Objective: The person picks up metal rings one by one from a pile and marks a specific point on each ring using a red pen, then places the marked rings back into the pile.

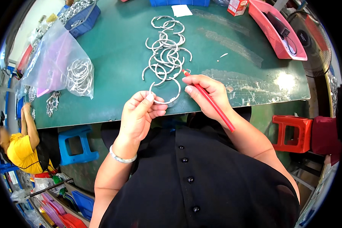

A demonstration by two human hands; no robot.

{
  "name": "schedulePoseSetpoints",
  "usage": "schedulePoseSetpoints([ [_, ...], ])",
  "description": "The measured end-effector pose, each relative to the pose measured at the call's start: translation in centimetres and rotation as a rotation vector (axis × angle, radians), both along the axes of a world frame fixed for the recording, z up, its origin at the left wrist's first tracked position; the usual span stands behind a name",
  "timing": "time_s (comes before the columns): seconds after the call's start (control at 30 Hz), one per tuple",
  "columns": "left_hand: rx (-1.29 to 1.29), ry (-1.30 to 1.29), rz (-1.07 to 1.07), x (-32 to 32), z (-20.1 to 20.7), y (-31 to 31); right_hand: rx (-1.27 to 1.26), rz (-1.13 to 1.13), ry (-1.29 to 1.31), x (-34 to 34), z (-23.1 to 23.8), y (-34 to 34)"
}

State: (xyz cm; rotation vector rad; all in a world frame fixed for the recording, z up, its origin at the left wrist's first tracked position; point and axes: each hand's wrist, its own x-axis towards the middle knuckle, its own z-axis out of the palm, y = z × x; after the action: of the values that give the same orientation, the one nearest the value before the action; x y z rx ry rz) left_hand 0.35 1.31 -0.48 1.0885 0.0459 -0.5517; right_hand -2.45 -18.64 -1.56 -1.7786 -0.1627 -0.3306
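My left hand (141, 111) pinches the lower left of a silver open bangle (178, 94), holding it up at the table's near edge. In my right hand (210, 95) is a red pencil (217, 112), gripped between thumb and fingers with its tip pointing away from me. That tip is close to the pile, a little beyond the held bangle. Several more silver bangles (168, 53) lie overlapping in a long heap on the green table (117, 49), stretching away from my hands.
A clear bag of bangles (79, 78) lies at left near a bunch of metal pieces (53, 103). Beyond it stands a blue bin (88, 22). At right are a pink basket (262, 26) and a fan (307, 38). A person in yellow (24, 152) sits at far left.
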Motion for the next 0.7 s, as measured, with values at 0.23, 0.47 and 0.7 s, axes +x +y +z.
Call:
schedulePoseSetpoints([
  [0.23, 0.108, 0.028, -0.017, 0.1, 0.4, -0.6, 0.223, -0.006, 0.068, -0.1, -0.1, 0.0],
  [0.47, 0.221, 0.041, -0.025, -0.2, 0.8, -1.1, 0.154, 0.03, 0.007, -0.3, 0.4, -0.8],
  [0.7, 0.287, 0.048, -0.031, 0.4, 1.2, -1.5, 0.166, 0.142, 0.1, 0.0, 0.4, -0.5],
])
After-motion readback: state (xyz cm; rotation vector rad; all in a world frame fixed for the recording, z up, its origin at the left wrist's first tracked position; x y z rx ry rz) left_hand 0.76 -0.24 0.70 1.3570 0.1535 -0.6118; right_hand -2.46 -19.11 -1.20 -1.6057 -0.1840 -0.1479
